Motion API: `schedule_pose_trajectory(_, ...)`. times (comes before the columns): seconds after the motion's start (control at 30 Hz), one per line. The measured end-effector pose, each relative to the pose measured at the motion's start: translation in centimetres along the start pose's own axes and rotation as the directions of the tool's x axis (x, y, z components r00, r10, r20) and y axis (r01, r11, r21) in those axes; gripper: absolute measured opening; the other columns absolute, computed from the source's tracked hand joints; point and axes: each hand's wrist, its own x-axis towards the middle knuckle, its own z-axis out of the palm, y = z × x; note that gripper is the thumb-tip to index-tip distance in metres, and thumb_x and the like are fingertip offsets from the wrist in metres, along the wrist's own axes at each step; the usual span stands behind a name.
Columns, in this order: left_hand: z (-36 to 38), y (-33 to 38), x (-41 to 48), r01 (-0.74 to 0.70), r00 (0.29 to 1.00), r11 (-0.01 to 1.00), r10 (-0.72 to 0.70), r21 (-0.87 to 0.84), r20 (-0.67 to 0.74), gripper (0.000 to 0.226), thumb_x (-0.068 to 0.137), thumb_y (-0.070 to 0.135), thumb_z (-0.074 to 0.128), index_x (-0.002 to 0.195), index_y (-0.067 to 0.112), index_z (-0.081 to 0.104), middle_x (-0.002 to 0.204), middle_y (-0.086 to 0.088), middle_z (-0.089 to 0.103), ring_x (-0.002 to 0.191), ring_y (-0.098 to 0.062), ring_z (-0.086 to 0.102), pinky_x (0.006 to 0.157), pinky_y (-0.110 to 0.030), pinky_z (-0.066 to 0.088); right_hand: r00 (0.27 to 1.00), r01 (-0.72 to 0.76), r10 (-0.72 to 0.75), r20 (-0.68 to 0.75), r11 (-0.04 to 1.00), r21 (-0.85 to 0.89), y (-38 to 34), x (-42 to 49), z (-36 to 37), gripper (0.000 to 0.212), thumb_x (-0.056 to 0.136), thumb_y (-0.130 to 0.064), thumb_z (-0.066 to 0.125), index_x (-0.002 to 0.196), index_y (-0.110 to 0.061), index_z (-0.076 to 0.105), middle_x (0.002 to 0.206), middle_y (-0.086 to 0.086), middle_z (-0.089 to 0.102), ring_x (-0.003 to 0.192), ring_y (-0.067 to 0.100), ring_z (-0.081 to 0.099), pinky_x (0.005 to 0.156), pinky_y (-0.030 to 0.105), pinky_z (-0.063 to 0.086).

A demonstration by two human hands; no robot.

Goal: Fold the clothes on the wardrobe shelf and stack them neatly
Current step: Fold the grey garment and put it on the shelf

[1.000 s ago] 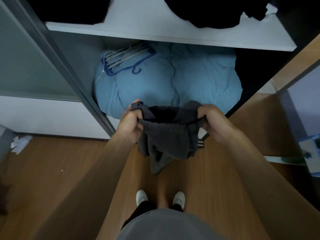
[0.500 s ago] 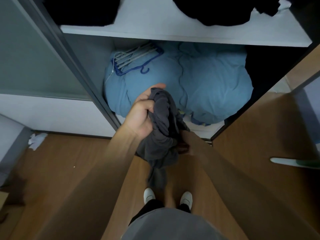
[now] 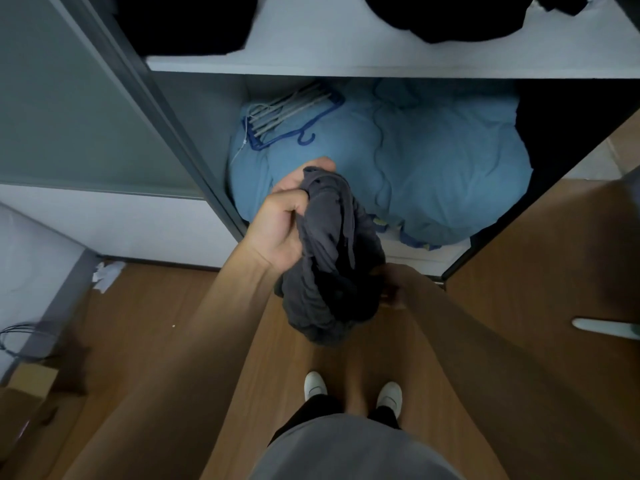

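Note:
A dark grey garment (image 3: 329, 258) hangs bunched in front of the wardrobe, above the wooden floor. My left hand (image 3: 287, 220) grips its top edge, fingers curled round the cloth. My right hand (image 3: 391, 289) is under the lower part of the bundle, mostly hidden by the cloth; its fingers cannot be made out. On the white shelf (image 3: 346, 65) above lie a black pile (image 3: 187, 22) at the left and a loose black garment (image 3: 450, 19) at the right.
A light blue duvet (image 3: 433, 168) fills the lower compartment, with a bundle of hangers (image 3: 291, 116) on it. A grey sliding door frame (image 3: 166, 133) stands left, a wooden door (image 3: 554, 289) right. Crumpled paper (image 3: 107, 273) lies on the floor; my white shoes (image 3: 353, 393) are below.
A second ago both hands held the garment spread by its top edge. The left hand gathered it into a bunch; the right hand let go of the edge and dropped beneath the cloth.

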Motion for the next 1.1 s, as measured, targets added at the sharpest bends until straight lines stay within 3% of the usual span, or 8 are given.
schedule_pose_trajectory(0.13,-1.3,-1.1,0.8,0.079,0.964,0.872,0.057,0.484,-0.261,0.057,0.07,-0.02,0.03,0.093,0.012,0.072,0.091,-0.015,0.062,0.085,-0.028,0.055,0.068,-0.027,0.047,0.999,0.049,-0.046,-0.029,0.99,0.131,-0.3,-0.7,0.4,0.011,0.097,-0.011,0.055,0.1,-0.002,0.061,0.097,0.014,0.067,0.088,0.031,0.064,0.076,0.039,0.054)
schedule_pose_trajectory(0.27,-2.9,-2.9,0.8,0.074,0.964,0.505,0.186,0.86,-0.192,0.055,0.08,-0.026,0.034,0.112,0.0,0.07,0.115,-0.012,0.068,0.106,-0.014,0.061,0.09,-0.011,0.046,0.975,0.222,-0.215,-0.056,0.941,0.255,-2.7,-2.9,1.0,0.01,0.093,-0.01,0.061,0.098,-0.009,0.07,0.085,0.013,0.075,0.08,0.029,0.07,0.061,0.034,0.057)
schedule_pose_trajectory(0.37,-3.6,-4.6,0.5,0.055,0.982,0.381,0.147,0.923,-0.119,0.067,0.075,-0.031,0.031,0.123,-0.001,0.066,0.129,-0.017,0.063,0.124,-0.024,0.057,0.111,-0.027,0.041,0.929,0.371,-0.359,-0.093,0.904,0.211,-4.6,-5.1,1.4,0.009,0.093,-0.01,0.061,0.095,-0.011,0.069,0.085,0.009,0.074,0.075,0.024,0.071,0.055,0.029,0.056)
schedule_pose_trajectory(0.63,-1.9,-6.3,0.9,-0.022,0.996,0.438,-0.066,0.899,0.056,0.061,0.09,-0.014,0.047,0.146,0.01,0.047,0.145,-0.003,0.051,0.135,-0.01,0.046,0.106,-0.01,0.036,0.927,0.349,-0.375,0.02,0.88,0.323,-5.0,-10.5,3.1,0.018,0.103,-0.023,0.05,0.105,-0.012,0.065,0.094,0.009,0.071,0.084,0.023,0.069,0.062,0.033,0.059)
schedule_pose_trajectory(0.77,-1.7,-6.5,1.1,-0.003,0.997,0.539,-0.066,0.842,0.045,0.064,0.091,0.017,0.072,0.148,0.015,0.044,0.133,0.009,0.057,0.109,0.018,0.055,0.094,-0.007,0.044,0.929,0.277,-0.353,0.11,0.861,0.427,-5.8,-12.3,2.6,0.046,0.105,-0.04,0.042,0.122,-0.004,0.063,0.087,0.01,0.077,0.082,0.024,0.073,0.065,0.033,0.058)
schedule_pose_trajectory(0.83,-1.6,-6.8,1.4,-0.001,1.0,0.578,-0.005,0.816,0.005,0.068,0.086,0.014,0.077,0.146,0.013,0.047,0.124,0.01,0.059,0.098,0.023,0.056,0.086,-0.003,0.044,0.925,0.272,-0.349,0.15,0.884,0.38,-5.7,-12.8,2.2,0.053,0.105,-0.044,0.036,0.131,-0.003,0.058,0.106,0.013,0.074,0.103,0.029,0.067,0.086,0.041,0.056)
schedule_pose_trajectory(0.97,-1.7,-7.0,1.8,-0.046,0.996,0.552,0.093,0.833,-0.007,0.057,0.086,-0.002,0.072,0.14,0.003,0.052,0.123,0.001,0.062,0.102,0.01,0.058,0.087,-0.003,0.043,0.901,0.275,-0.359,0.243,0.906,0.32,-5.7,-13.5,1.1,0.064,0.105,-0.047,0.028,0.148,-0.001,0.038,0.145,0.015,0.051,0.125,0.027,0.054,0.105,0.047,0.042)
schedule_pose_trajectory(1.1,-2.4,-6.3,2.4,-0.09,0.99,0.472,0.135,0.877,0.029,0.049,0.084,-0.015,0.057,0.13,0.001,0.062,0.122,-0.01,0.067,0.11,-0.012,0.063,0.095,-0.015,0.046,0.849,0.514,-0.489,0.201,0.852,-0.102,-5.7,-14.0,0.5,0.031,0.103,-0.022,0.046,0.124,-0.007,0.064,0.118,0.011,0.073,0.11,0.018,0.068,0.095,0.035,0.054)
